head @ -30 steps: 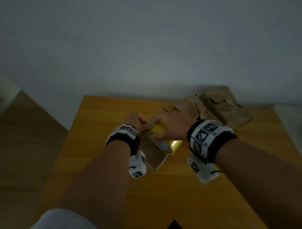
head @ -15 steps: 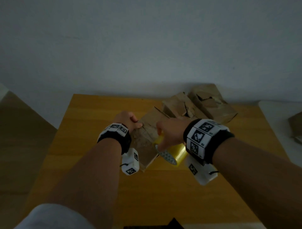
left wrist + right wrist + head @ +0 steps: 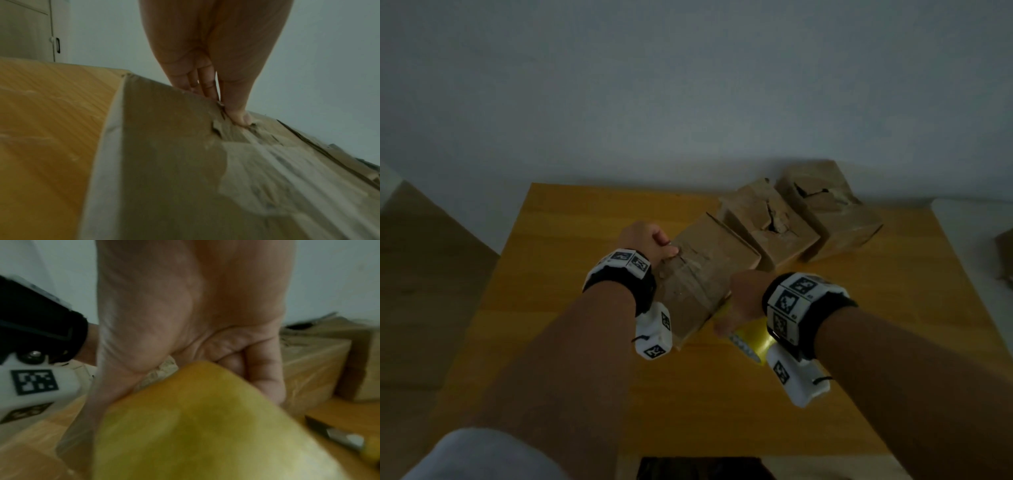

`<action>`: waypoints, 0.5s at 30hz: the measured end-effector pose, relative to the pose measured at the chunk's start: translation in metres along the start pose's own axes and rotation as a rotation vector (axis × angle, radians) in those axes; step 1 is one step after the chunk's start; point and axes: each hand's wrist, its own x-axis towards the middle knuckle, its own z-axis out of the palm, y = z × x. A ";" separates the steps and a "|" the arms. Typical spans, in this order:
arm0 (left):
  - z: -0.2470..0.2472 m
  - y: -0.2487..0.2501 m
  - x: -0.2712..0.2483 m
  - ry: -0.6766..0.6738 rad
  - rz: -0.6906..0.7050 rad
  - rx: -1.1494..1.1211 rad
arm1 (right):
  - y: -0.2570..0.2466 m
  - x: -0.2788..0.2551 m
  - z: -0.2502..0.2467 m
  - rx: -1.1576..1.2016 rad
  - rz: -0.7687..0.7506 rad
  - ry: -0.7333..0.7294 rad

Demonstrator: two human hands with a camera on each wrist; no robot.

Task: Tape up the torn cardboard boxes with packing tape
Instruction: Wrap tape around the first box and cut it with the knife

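Note:
Three torn brown cardboard boxes stand in a row on the wooden table (image 3: pixel 585 222). My left hand (image 3: pixel 664 246) grips the far left top edge of the nearest box (image 3: pixel 709 270). In the left wrist view its thumb (image 3: pixel 238 116) presses on the box (image 3: pixel 164 162) beside a tear, and the fingers reach down the far side. My right hand (image 3: pixel 736 308) grips a yellow packing tape roll (image 3: pixel 751 337) just off the box's near right edge. A clear strip of tape runs across the box top between the two hands. The tape roll (image 3: pixel 195 426) fills the right wrist view.
The middle box (image 3: pixel 767 222) and the far box (image 3: pixel 825 205) show open tears on top and stand against the wall. A utility knife (image 3: pixel 339 436) lies on the table right of the roll. A white surface (image 3: pixel 969 222) adjoins the table's right side.
My right hand has drawn the tape roll from the box's top towards me and past its near edge. The left hand has stayed on the box's far left edge.

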 end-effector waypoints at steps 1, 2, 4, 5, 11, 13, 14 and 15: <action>0.001 0.001 -0.001 0.014 0.012 0.008 | 0.000 0.002 0.003 0.027 -0.003 0.003; 0.001 0.002 -0.003 0.029 0.025 0.015 | 0.001 0.003 0.004 0.042 -0.009 0.007; 0.003 0.004 -0.005 0.033 0.046 0.020 | 0.001 0.002 0.005 0.051 -0.053 0.009; 0.005 0.006 -0.006 0.009 0.047 0.021 | 0.003 0.003 0.006 0.058 -0.088 0.008; 0.019 0.015 -0.006 -0.132 0.051 0.234 | 0.006 0.008 0.009 0.095 -0.128 -0.008; 0.017 0.015 -0.001 -0.149 0.081 0.248 | 0.007 0.003 0.004 0.091 -0.109 -0.043; 0.014 0.016 0.001 -0.151 0.093 0.256 | 0.008 0.001 0.002 0.124 -0.093 -0.051; 0.010 0.017 0.004 -0.148 0.107 0.266 | 0.009 -0.001 -0.002 0.179 -0.084 -0.040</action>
